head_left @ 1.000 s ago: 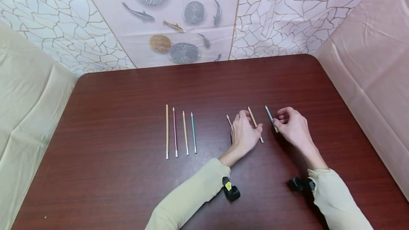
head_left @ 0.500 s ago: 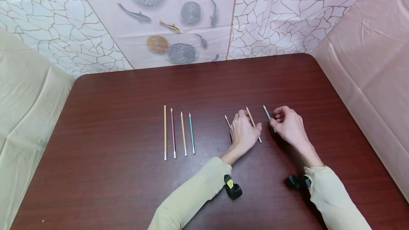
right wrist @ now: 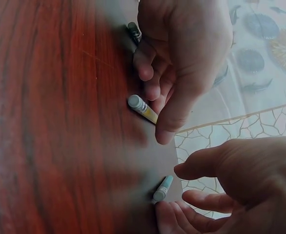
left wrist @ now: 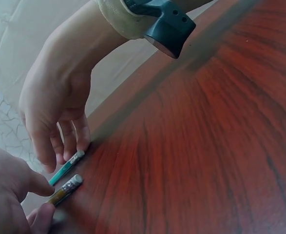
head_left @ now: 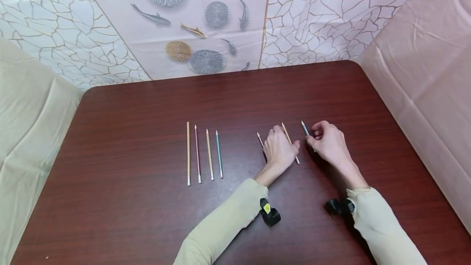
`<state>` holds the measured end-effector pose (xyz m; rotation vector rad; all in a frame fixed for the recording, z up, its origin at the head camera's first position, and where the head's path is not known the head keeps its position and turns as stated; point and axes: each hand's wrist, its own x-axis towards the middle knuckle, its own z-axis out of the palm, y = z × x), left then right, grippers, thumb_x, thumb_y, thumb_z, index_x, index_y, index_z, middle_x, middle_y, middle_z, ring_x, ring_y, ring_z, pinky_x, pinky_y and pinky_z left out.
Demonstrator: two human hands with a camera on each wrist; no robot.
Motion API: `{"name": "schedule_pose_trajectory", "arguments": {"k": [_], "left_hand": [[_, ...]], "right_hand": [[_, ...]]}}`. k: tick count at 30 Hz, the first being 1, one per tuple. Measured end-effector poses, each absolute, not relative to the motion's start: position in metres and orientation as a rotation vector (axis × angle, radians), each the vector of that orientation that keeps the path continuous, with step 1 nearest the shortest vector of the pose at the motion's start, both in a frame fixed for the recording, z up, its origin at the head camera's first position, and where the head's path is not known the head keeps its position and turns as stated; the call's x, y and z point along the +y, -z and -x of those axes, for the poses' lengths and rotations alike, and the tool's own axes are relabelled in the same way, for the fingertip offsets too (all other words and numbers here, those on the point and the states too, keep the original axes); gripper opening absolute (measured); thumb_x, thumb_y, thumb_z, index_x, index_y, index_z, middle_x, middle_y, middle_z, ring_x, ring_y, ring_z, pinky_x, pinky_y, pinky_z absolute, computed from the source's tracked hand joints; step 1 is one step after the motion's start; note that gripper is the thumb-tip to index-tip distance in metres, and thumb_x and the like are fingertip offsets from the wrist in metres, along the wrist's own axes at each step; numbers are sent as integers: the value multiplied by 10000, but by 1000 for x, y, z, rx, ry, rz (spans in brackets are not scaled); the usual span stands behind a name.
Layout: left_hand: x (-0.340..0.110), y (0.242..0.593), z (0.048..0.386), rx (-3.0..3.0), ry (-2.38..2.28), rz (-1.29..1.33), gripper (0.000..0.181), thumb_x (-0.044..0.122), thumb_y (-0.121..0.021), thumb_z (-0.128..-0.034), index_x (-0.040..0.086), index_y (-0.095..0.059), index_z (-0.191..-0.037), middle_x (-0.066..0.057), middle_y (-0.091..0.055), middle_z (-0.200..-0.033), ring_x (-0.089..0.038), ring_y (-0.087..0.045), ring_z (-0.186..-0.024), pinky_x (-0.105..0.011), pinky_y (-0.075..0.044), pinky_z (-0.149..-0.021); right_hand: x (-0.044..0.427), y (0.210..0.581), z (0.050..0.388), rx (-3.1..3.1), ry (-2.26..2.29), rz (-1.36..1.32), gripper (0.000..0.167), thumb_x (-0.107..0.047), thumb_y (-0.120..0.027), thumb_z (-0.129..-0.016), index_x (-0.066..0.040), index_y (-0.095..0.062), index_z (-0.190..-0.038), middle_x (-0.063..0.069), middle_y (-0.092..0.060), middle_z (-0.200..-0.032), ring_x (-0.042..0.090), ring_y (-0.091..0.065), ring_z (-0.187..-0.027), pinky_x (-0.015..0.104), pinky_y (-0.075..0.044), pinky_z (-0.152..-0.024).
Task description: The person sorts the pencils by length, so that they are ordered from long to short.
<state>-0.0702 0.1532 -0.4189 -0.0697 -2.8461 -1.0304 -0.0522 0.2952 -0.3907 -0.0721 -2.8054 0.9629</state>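
Observation:
In the head view my left hand has thumb and fingers on either side of a yellow pencil that lies on the table. A dark red pencil shows only its tip; that hand covers the rest. My right hand has its thumb over a teal pencil. In the right wrist view the teal pencil's eraser end lies between right thumb and fingers. The left wrist view shows the yellow pencil's eraser end beside the left thumb.
Several pencils lie in a row left of the hands: a plain tan one, then dark red, yellow and teal. They rest on a dark brown table. Patterned cloth hangs behind it.
My right hand has shifted slightly left, its thumb now covering more of the teal pencil. The left hand has barely moved on the yellow pencil. The whole view has drifted a little.

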Motion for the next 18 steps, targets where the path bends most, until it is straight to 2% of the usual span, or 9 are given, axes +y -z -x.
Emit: {"name": "schedule_pose_trajectory", "arguments": {"k": [7,18], "left_hand": [[154,419,74,-2874,947,95,461,357,-880,-718,77,-610,-967,-82,-643,-874,-284,-671,-771,-386,-519,-659],[153,418,74,-2885,888,134,471,361,-863,-734,47,-627,-994,-103,-656,-887,-292,-682,-777,-376,-532,-674]], "right_hand": [[296,391,56,-2836,-946,73,294,-63,-717,-814,99,-599,-1028,248,-657,-885,390,-651,-813,526,-458,-772],[293,387,62,-2956,-866,206,312,-159,-714,-833,30,-613,-1059,182,-652,-882,387,-609,-812,514,-451,-677]]}}
